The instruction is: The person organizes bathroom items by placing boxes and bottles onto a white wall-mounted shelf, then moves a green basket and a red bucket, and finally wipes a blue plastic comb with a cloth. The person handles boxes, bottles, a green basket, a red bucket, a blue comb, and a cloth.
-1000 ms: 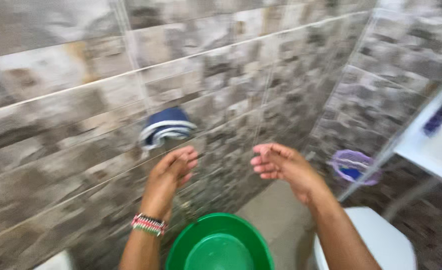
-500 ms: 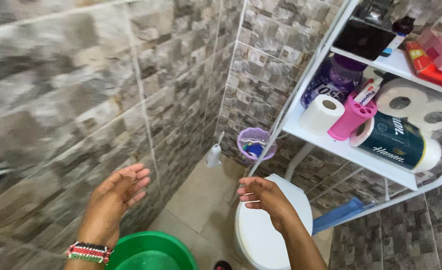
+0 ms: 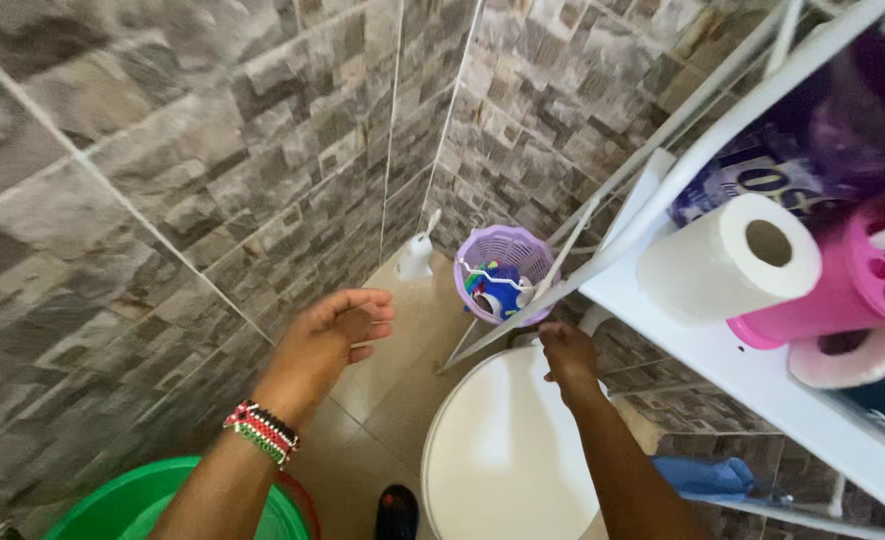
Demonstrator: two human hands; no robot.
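Note:
My left hand (image 3: 331, 335) hovers in mid-air with its fingers loosely curled and nothing in it; a beaded bracelet (image 3: 261, 432) circles its wrist. My right hand (image 3: 566, 353) reaches down and forward over the far edge of the white toilet lid (image 3: 503, 450), close to the purple mesh basket (image 3: 503, 270) that hangs on the white rack's leg. Its fingers are partly hidden, and I cannot see whether they hold anything.
A white metal shelf rack (image 3: 753, 380) at the right carries a toilet paper roll (image 3: 728, 260), a pink holder (image 3: 843, 300) and a purple bottle. A green basin (image 3: 133, 505) sits bottom left. A white toilet brush (image 3: 418, 255) stands in the corner. Stone-pattern tiles cover the walls.
The view has swung right and down. My right hand has moved forward over the toilet lid toward the purple basket. My left hand stays raised and empty.

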